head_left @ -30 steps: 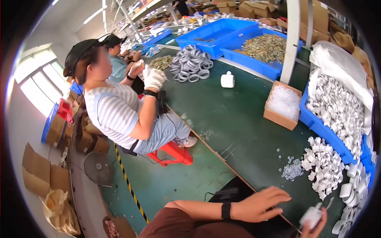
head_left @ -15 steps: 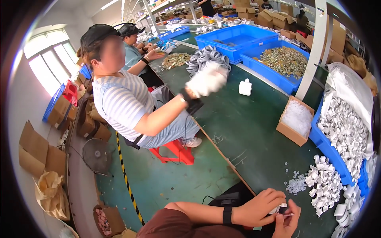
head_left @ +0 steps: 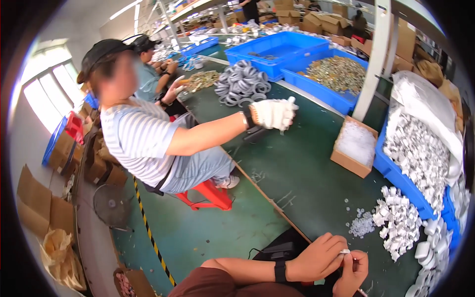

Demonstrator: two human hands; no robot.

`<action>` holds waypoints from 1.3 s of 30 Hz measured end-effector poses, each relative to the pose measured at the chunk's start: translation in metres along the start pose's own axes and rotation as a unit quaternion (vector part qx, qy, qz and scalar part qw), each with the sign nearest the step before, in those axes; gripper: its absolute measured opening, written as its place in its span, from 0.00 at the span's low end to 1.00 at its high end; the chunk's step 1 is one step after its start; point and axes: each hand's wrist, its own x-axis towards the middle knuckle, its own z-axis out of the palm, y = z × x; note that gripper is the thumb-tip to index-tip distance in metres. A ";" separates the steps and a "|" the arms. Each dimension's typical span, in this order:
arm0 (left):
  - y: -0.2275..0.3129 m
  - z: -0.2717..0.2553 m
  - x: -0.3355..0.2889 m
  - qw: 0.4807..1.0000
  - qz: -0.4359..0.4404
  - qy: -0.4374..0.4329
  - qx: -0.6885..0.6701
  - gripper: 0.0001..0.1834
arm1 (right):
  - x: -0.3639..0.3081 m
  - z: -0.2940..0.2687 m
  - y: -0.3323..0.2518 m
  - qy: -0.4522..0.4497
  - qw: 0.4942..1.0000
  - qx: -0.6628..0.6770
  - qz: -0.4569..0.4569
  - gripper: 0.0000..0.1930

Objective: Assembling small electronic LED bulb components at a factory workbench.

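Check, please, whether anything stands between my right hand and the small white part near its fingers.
Nothing visible does. The right hand is right at the small white part, with the left hand at its other side. The pile of pale rings lies beyond, not between them.

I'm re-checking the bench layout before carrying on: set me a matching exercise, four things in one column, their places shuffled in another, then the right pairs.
Things
1. small white part
2. grey rings
3. golden bits
4. loose clear pieces

Places
A. in the blue bin beside the white post
B. beside the heap of white parts
C. between the left hand and right hand
D. heaped near the co-worker's outstretched gloved hand

Pairs: 1-C; 2-D; 3-A; 4-B
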 end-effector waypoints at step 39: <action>-0.010 -0.008 0.025 0.999 -0.001 -0.040 0.010 0.07 | 0.079 -0.134 0.012 0.181 0.869 -0.442 -0.130 0.11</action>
